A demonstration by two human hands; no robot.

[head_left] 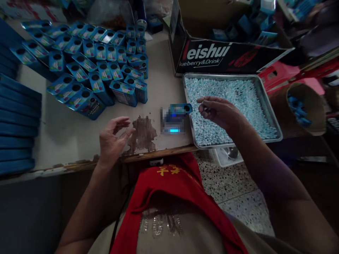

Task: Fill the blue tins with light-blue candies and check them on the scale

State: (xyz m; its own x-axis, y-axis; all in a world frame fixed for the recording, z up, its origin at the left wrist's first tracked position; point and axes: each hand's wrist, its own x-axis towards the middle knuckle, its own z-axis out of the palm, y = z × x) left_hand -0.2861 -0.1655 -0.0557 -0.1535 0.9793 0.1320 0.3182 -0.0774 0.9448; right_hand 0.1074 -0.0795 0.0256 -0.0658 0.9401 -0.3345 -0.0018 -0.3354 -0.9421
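Observation:
My left hand point(113, 139) is raised over the table's front edge, thumb and fingers apart, with nothing between them. My right hand point(218, 112) hovers over the left part of a metal tray point(239, 144) filled with small pale blue and white candies point(246, 113). Its fingers are pinched together, and whatever they hold is too small and dark to make out. Between my hands lies a small blue box point(187, 108) with a dark round hole at its end, on or against a pixelated device point(173, 123) with a bright cyan light. The device's details are hidden.
Several upright blue boxes point(96, 86) stand in rows at the back left. Stacked blue packs point(17, 123) line the left edge. Behind the tray is a black carton point(206, 56) with blue boxes inside. A brown round container point(308, 109) with blue pieces stands right of the tray.

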